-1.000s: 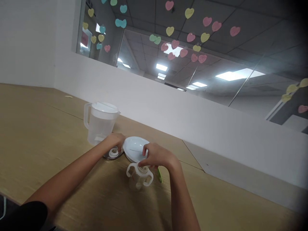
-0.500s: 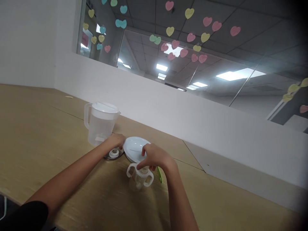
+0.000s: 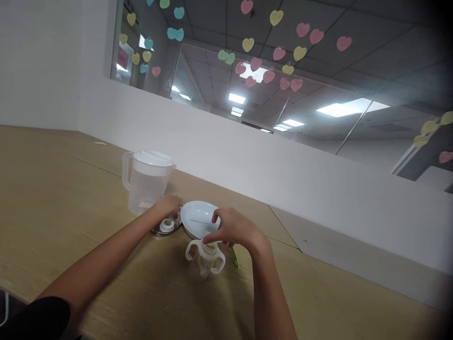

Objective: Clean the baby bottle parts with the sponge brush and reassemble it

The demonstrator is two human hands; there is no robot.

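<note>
My left hand (image 3: pixel 171 205) reaches over a small metal dish (image 3: pixel 155 232), fingers curled down at its far side. A translucent piece shows by the fingertips, too small to make out. A white screw ring (image 3: pixel 167 225) lies in the same dish. My right hand (image 3: pixel 235 227) hovers above a clear baby bottle (image 3: pixel 202 267) with two white handles, thumb and forefinger spread apart. The thumb tip is close to the bottle's uncapped mouth; contact is unclear. The bottle stands upright. Behind it is a white plate (image 3: pixel 193 215), partly covered by my right hand.
A translucent pitcher (image 3: pixel 146 186) with a white lid stands behind my left forearm. Something green (image 3: pixel 234 258), perhaps a handle, sticks out beside my right hand. The wooden table (image 3: pixel 170 293) meets a white wall with a window (image 3: pixel 226 61) bearing heart-shaped notes.
My right hand has lifted slightly and shifted right, showing more of the bottle's mouth. My left hand stays at the metal dish with its fingers moved a little. The bottle stays put.
</note>
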